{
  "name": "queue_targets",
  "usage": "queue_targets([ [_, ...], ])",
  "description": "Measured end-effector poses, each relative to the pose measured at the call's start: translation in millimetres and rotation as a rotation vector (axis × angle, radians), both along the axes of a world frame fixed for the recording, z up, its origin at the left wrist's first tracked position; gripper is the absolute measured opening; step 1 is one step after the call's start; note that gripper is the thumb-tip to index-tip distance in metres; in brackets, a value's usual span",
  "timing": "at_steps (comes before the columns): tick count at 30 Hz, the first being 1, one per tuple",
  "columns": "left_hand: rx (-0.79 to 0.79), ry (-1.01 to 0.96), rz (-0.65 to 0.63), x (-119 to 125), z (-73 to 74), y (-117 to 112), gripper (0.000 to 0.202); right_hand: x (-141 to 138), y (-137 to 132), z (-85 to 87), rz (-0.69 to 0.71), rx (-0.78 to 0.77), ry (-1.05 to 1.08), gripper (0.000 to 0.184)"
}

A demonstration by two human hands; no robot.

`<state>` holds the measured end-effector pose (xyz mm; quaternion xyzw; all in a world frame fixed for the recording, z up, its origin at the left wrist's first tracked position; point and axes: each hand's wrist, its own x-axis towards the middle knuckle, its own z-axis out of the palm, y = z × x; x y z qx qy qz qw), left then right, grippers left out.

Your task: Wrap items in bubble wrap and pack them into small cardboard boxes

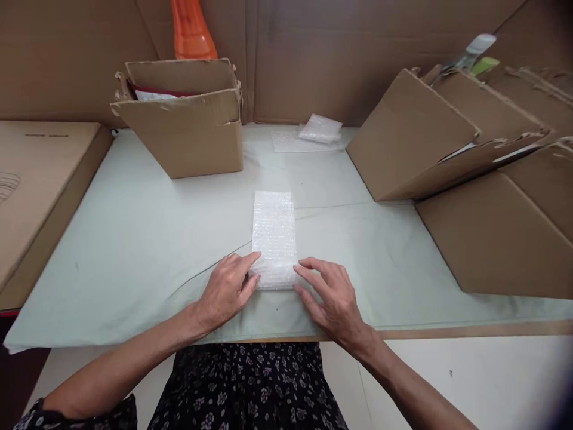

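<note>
A white bubble-wrap strip lies lengthwise on the pale green table cover, its near end rolled or folded into a thicker bundle. My left hand rests flat at the left of that near end, fingers stretched out and touching the wrap. My right hand lies on the right side, fingers spread, fingertips against the bundle's edge. Neither hand grips anything.
An open cardboard box stands at the back left with an orange object behind it. Large tilted cardboard boxes fill the right side. A flat carton lies at the left. More bubble wrap sits at the back.
</note>
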<state>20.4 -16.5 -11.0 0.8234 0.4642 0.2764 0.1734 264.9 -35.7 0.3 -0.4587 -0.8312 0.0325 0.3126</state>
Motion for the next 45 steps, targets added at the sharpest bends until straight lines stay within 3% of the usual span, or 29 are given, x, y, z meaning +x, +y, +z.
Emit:
queue_targets([
  [2, 0.084, 0.028, 0.009, -1, -1.1, 5, 0.036, 0, -1, -3.0, 0.056, 0.011, -0.092, 0.024],
  [5, 0.150, 0.017, -0.106, -3, 1.2, 1, 0.041, -1, 0, -8.6, 0.095, -0.026, -0.153, 0.022],
  [9, 0.044, -0.073, -0.231, -5, 7.6, -10, 0.042, 0, 1, -6.2, 0.137, -0.178, 0.008, 0.018],
  [12, -0.029, -0.117, -0.160, -4, 8.9, -6, 0.040, 2, -1, 0.1, 0.104, -0.265, 0.094, 0.021],
  [15, 0.018, -0.012, -0.072, -1, 5.3, 8, 0.033, 0, -1, 2.3, -0.030, -0.100, 0.026, 0.026],
  [18, 0.059, 0.025, -0.042, -1, 2.8, 20, 0.033, -4, 2, -0.5, 0.035, -0.029, -0.122, 0.026],
  [20, 0.080, -0.009, -0.088, -4, 4.7, 19, 0.040, -5, 6, -3.2, 0.095, -0.054, -0.171, 0.026],
  [23, 0.026, -0.045, -0.210, -9, 11.2, 6, 0.045, -4, 9, -4.3, 0.136, -0.185, -0.055, 0.027],
  [26, -0.063, -0.073, -0.215, -10, 13.8, -2, 0.045, -1, 7, -1.6, 0.144, -0.316, 0.037, 0.029],
  [30, 0.013, 0.069, -0.073, -3, 7.7, 10, 0.036, -1, 3, 1.3, 0.018, -0.099, -0.058, 0.032],
  [32, 0.010, 0.112, -0.013, 0, 6.2, 18, 0.034, -3, 4, 0.4, 0.063, -0.073, -0.144, 0.032],
  [34, -0.095, 0.022, 0.047, 0, 8.7, 19, 0.039, -5, 10, -2.0, 0.120, -0.116, -0.183, 0.028],
  [37, -0.429, -0.338, 0.201, -1, 17.0, 9, 0.056, -7, 20, -4.8, 0.050, -0.259, -0.018, 0.026],
  [39, -0.693, -0.621, 0.277, -1, 20.8, -1, 0.068, -8, 22, -4.1, -0.025, -0.433, 0.174, 0.027],
  [41, -0.869, -0.837, 0.287, 1, 20.4, -7, 0.076, -9, 21, -1.8, -0.009, -0.635, 0.327, 0.027],
  [43, -0.913, -0.936, 0.262, 6, 16.7, -11, 0.078, -10, 17, 1.3, 0.053, -0.716, 0.382, 0.026],
  [45, -0.860, -0.934, 0.235, 11, 12.8, -13, 0.074, -10, 15, 4.6, 0.060, -0.647, 0.351, 0.033],
])
